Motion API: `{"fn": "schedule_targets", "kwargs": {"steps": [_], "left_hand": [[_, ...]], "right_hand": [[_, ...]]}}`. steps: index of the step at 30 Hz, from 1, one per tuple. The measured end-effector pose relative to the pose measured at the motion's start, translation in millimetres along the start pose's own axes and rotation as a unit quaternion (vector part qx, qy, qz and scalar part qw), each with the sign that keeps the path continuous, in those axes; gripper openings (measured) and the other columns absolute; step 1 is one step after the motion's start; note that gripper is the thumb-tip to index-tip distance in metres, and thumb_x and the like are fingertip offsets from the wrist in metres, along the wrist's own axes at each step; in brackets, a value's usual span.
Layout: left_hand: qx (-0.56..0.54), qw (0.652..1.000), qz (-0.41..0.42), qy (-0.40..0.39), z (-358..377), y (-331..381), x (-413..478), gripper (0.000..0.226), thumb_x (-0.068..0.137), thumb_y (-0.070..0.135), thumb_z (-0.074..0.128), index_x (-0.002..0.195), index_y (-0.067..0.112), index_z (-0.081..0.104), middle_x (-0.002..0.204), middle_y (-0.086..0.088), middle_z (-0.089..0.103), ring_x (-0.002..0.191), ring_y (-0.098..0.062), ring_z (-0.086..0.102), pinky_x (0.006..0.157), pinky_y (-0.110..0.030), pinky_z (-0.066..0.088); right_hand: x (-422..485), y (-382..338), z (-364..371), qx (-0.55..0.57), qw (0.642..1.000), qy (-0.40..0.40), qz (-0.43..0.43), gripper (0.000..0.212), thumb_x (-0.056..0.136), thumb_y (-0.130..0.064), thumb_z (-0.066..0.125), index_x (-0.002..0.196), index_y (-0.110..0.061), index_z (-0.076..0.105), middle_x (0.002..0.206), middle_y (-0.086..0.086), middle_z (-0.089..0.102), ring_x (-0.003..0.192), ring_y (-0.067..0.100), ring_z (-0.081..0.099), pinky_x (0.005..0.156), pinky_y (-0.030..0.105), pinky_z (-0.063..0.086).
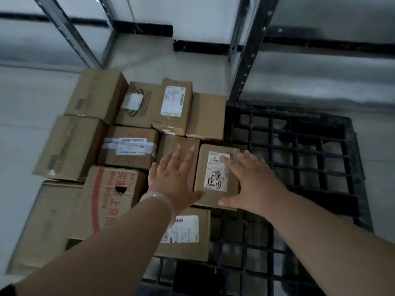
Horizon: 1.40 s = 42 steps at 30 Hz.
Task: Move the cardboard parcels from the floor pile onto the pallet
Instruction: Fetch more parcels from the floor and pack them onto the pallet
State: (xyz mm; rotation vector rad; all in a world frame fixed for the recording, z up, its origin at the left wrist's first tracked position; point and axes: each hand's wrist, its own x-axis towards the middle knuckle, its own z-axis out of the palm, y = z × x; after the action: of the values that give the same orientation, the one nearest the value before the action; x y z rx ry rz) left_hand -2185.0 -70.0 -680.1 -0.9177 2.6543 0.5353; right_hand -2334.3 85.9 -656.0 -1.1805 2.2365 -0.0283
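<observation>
On the pale floor (pixel 32 107) lies a black grid pallet (pixel 303 159), with the cardboard parcels (pixel 128 146) piled along its left edge. Both hands are spread flat: left hand (pixel 174 178) and right hand (pixel 252 180) flank a labelled parcel (pixel 215 176), gripping nothing.

left hand (pixel 174 178): hides part of plain parcel (pixel 181 146) | labelled parcel (pixel 186 233): label partly behind forearm | pallet (pixel 299 167): cut by bottom edge | label print: too blurred to read
</observation>
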Motion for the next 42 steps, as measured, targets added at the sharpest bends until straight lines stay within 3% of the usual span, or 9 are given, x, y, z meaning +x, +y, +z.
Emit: {"fn": "schedule_targets", "kwargs": {"steps": [3, 8, 11, 16, 18, 21, 23, 30, 42], "left_hand": [[0.01, 1.0, -0.001, 0.029, -71.3, 10.1, -42.7, 0.117, 0.077, 0.074, 0.059, 0.124, 0.056, -0.047, 0.16, 0.013, -0.026, 0.15, -0.018, -0.016, 0.12, -0.046, -0.007], [0.014, 0.998, -0.029, 0.059, -193.5, 29.9, -132.0, 0.111, 0.076, 0.075, 0.057, 0.144, 0.049, -0.027, 0.162, 0.011, -0.019, 0.15, -0.018, -0.015, 0.119, -0.048, -0.007], [0.017, 0.994, -0.065, 0.092, -252.2, 41.7, -196.8, 0.111, 0.077, 0.077, 0.054, 0.145, 0.047, -0.027, 0.163, 0.009, -0.019, 0.151, -0.019, -0.012, 0.119, -0.047, -0.007], [-0.023, 0.979, -0.144, 0.142, -320.6, 38.0, -318.4, 0.109, 0.079, 0.072, 0.059, 0.147, 0.049, -0.023, 0.163, 0.009, -0.017, 0.151, -0.022, -0.007, 0.121, -0.052, -0.002], [-0.03, 0.97, -0.176, 0.163, -340.5, 25.6, -369.1, 0.107, 0.08, 0.071, 0.058, 0.147, 0.049, -0.022, 0.163, 0.009, -0.018, 0.151, -0.022, -0.008, 0.121, -0.053, -0.002], [-0.029, 0.954, -0.226, 0.195, -360.2, 1.1, -440.3, 0.107, 0.08, 0.072, 0.057, 0.145, 0.049, -0.026, 0.163, 0.007, -0.019, 0.151, -0.021, -0.01, 0.121, -0.052, -0.003], [-0.034, 0.941, -0.262, 0.21, -369.0, -20.3, -485.0, 0.108, 0.081, 0.073, 0.055, 0.141, 0.05, -0.031, 0.163, 0.007, -0.021, 0.151, -0.021, -0.011, 0.12, -0.05, -0.004], [-0.037, 0.88, -0.396, 0.259, -363.1, -110.4, -644.3, 0.106, 0.081, 0.076, 0.052, 0.145, 0.048, -0.027, 0.163, 0.007, -0.02, 0.152, -0.02, -0.008, 0.12, -0.049, -0.001], [-0.088, 0.769, -0.567, 0.281, -283.5, -222.8, -902.6, 0.098, 0.083, 0.076, 0.046, 0.139, 0.051, -0.031, 0.163, 0.007, -0.022, 0.151, -0.019, -0.011, 0.122, -0.049, -0.004]], "right_hand": [[-44.0, -30.9, -62.8, -0.034, 0.999, 0.018, -0.038, 0.117, 0.07, -0.074, 0.068, 0.154, -0.044, -0.008, 0.166, -0.005, -0.011, 0.151, 0.018, -0.013, 0.12, 0.046, -0.01], [-119.9, -100.9, -171.7, -0.067, 0.991, 0.032, -0.107, 0.112, 0.073, -0.071, 0.068, 0.155, -0.043, -0.003, 0.166, -0.004, -0.007, 0.152, 0.02, -0.009, 0.119, 0.045, -0.011], [-168.2, -149.0, -224.4, -0.071, 0.982, 0.033, -0.17, 0.109, 0.074, -0.068, 0.07, 0.155, -0.043, 0.001, 0.166, -0.007, -0.007, 0.152, 0.018, -0.009, 0.122, 0.048, -0.004], [-248.0, -232.7, -267.0, -0.11, 0.953, 0.002, -0.281, 0.108, 0.075, -0.07, 0.067, 0.152, -0.049, -0.006, 0.162, -0.017, -0.011, 0.146, 0.007, -0.02, 0.112, 0.036, -0.018], [-272.3, -270.1, -276.1, -0.139, 0.934, 0.0, -0.328, 0.106, 0.073, -0.077, 0.059, 0.15, -0.052, -0.008, 0.16, -0.022, -0.011, 0.148, 0.007, -0.018, 0.11, 0.034, -0.017], [-305.3, -331.2, -287.1, -0.158, 0.911, -0.006, -0.38, 0.102, 0.068, -0.08, 0.05, 0.153, -0.048, 0.005, 0.165, -0.012, -0.003, 0.149, 0.008, -0.011, 0.114, 0.031, -0.011], [-324.3, -376.9, -284.8, -0.161, 0.892, 0.001, -0.423, 0.1, 0.067, -0.079, 0.045, 0.154, -0.046, 0.008, 0.165, -0.011, 0.0, 0.146, 0.003, -0.009, 0.113, 0.029, -0.01], [-393.7, -546.0, -214.3, -0.258, 0.801, 0.02, -0.54, 0.102, 0.076, -0.077, 0.058, 0.155, -0.046, 0.001, 0.166, -0.01, -0.006, 0.151, 0.012, -0.013, 0.121, 0.043, -0.009], [-534.1, -764.4, -54.0, -0.312, 0.669, -0.027, -0.674, 0.098, 0.081, -0.078, 0.051, 0.157, -0.041, 0.001, 0.167, -0.006, -0.005, 0.151, 0.012, -0.013, 0.122, 0.043, -0.009]]}}
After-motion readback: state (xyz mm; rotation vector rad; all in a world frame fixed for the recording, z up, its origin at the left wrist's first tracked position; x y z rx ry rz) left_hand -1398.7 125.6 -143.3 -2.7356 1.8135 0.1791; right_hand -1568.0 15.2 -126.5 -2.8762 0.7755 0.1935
